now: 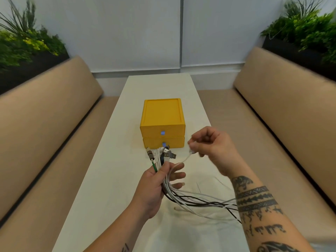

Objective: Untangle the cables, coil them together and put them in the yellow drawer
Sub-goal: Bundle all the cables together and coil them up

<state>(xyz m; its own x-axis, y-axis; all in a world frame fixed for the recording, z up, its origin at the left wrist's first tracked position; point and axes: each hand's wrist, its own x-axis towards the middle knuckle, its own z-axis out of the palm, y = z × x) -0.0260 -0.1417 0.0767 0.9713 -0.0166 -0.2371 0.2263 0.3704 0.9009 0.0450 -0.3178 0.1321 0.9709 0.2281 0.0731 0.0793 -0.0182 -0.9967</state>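
Head view: in the lower middle of the frame my left grip (154,186) is closed round the cables (192,199) just below their plugs (163,153), thumb across the front. The plugs fan out above it, in front of the yellow drawer unit (162,122), and the tails trail off to the lower right, under my right forearm. My right grip (211,146), right of centre, pinches the plug end of one white cable (183,160) between thumb and forefinger. That cable arcs down to my left fingers.

The step, as I judge it, is lining this end up with the others. To do it well I would bring its plug level with the rest and slip the cable under my left thumb without loosening the bundle. Then I would run my right grip down the tails to comb out crossings before coiling.

Counting: one bundle, whose strands I cannot number exactly. Most are white, at least one is black and one green. One loose end (175,208) lies on the table (101,179), below my left fingers. The yellow unit has two drawers (172,141), stacked and both closed, each with one bluish pull (163,133). Two tan benches (45,124) flank the table, left and right. Two planters (27,46) sit in the upper corners.
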